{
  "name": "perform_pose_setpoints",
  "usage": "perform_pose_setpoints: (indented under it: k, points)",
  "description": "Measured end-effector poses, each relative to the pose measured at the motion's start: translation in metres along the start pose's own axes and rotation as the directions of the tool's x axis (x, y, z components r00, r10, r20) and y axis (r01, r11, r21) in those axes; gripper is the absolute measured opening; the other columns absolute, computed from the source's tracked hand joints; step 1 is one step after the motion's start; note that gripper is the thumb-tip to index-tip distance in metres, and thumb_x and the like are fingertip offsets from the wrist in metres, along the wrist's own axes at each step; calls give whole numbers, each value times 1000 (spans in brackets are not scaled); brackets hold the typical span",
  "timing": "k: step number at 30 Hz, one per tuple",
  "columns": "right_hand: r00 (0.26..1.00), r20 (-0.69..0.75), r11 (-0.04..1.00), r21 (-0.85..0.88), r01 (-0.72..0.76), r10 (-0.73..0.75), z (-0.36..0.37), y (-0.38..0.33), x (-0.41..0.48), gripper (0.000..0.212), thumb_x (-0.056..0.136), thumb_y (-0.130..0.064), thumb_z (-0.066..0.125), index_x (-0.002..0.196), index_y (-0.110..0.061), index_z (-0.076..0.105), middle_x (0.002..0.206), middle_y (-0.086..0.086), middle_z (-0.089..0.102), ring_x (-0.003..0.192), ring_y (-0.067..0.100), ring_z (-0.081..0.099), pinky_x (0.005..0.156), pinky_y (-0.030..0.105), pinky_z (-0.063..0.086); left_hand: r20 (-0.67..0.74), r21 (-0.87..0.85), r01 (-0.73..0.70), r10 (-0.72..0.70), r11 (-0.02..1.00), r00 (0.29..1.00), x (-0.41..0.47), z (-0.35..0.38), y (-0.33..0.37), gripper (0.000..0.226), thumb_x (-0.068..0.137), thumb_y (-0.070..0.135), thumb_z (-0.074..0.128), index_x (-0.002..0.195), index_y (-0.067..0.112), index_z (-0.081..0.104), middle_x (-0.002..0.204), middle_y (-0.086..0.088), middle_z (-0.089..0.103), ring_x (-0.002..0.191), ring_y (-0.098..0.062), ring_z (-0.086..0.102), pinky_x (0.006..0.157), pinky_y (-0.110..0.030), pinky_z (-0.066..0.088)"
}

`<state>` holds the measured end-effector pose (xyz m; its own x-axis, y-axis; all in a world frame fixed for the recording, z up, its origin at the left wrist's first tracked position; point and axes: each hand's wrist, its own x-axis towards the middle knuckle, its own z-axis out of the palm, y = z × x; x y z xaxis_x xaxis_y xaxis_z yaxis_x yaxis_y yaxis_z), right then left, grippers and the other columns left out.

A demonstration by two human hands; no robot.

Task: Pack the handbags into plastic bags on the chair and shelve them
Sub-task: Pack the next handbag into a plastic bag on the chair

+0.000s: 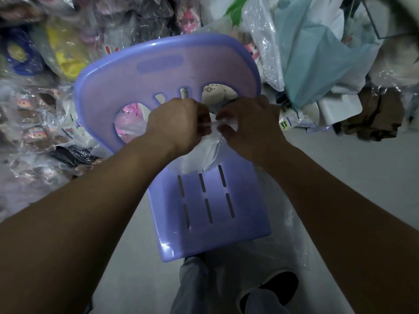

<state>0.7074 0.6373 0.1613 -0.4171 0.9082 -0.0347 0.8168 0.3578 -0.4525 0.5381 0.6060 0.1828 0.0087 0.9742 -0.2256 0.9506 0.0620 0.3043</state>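
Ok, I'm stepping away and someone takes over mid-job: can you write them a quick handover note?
Left hand and right hand: both pinch the mouth of a clear plastic bag at the back of the purple chair seat.
The bag's contents look white; whether it is a handbag cannot be told.
Done: the bag seems filled.
Left: close it, shelve it, then bag more. Wrapped goods are piled behind the chair.

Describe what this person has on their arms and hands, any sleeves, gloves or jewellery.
Both forearms are bare up to the frame edge, with no sleeves in view. The left hand and right hand wear no gloves, and no watch, bracelet or ring is visible. Fingertips are partly hidden.
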Motion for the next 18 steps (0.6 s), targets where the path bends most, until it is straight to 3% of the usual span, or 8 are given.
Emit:
perform_pose_setpoints:
  k: [5,9,11,15,18]
  points:
    - [995,102,994,-101,28,-18,1,-3,12,13,92,-35,62,102,-30,67,110,-7,66,115,31,51,103,41,31,-5,-74,17,-17,997,1000,8,3,-7,13,85,36,74,97,32,76,97,-4,74,95,-31,66,78,-44,56]
    - [991,130,999,-38,-16,21,5,2,19,3,90,-29,63,90,-31,64,98,-6,68,106,28,63,89,34,40,9,-98,19,-18,995,1000,20,2,-10,16,80,39,80,95,33,78,95,3,75,90,-23,68,77,-35,56]
    - [985,170,1000,-3,-4,4,8,3,26,10,87,-26,65,84,-35,61,94,-4,69,99,29,65,79,32,45,-2,-67,11,-12,998,1000,25,1,-11,18,78,41,82,94,33,77,100,0,71,91,-24,66,73,-31,51]
    - [973,229,997,68,-20,3,6,3,39,3,85,-22,72,87,-24,72,78,-11,56,81,13,56,71,22,32,38,-63,12,-10,998,999,34,-1,-20,19,77,40,83,91,28,76,87,6,62,86,-20,60,73,-30,49]
    - [963,268,998,61,2,-18,6,1,45,7,86,-22,73,92,-21,75,80,-10,57,83,11,55,72,19,31,89,-108,18,-8,994,996,41,-1,-27,19,73,37,86,83,25,75,76,9,58,78,-18,57,72,-29,47]
